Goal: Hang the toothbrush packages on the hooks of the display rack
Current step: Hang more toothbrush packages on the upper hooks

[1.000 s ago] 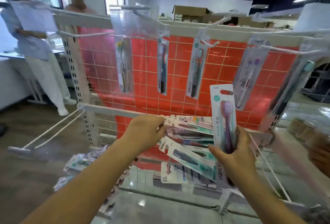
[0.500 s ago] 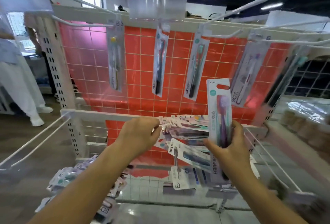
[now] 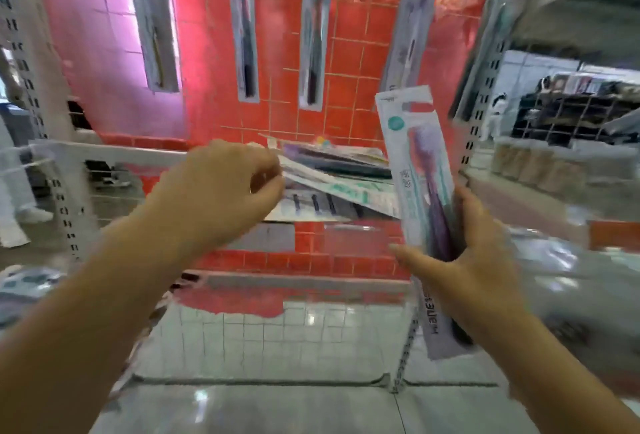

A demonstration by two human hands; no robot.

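Note:
My right hand (image 3: pixel 474 260) grips a toothbrush package (image 3: pixel 420 170) with a purple brush, held upright in front of the rack. My left hand (image 3: pixel 221 191) pinches the near ends of a fanned bundle of toothbrush packages (image 3: pixel 332 174) lying flat between both hands. Several packages hang from hooks along the top of the display rack, among them one with a dark brush (image 3: pixel 245 28), one next to it (image 3: pixel 313 38) and a purple one (image 3: pixel 408 31). The hooks themselves are cut off by the upper frame edge. The picture is blurred.
A red tiled back panel (image 3: pixel 346 63) fills the rack behind the hung packages. White perforated uprights (image 3: pixel 45 94) stand at left and right. A wire shelf (image 3: pixel 277 329) lies below my hands. More packages lie at the lower left (image 3: pixel 24 281). A person's white trousers show at far left.
The view has tipped down and moved closer to the rack, so the top hooks left the frame. Both hands keep their grips; the right-hand package sits slightly further right.

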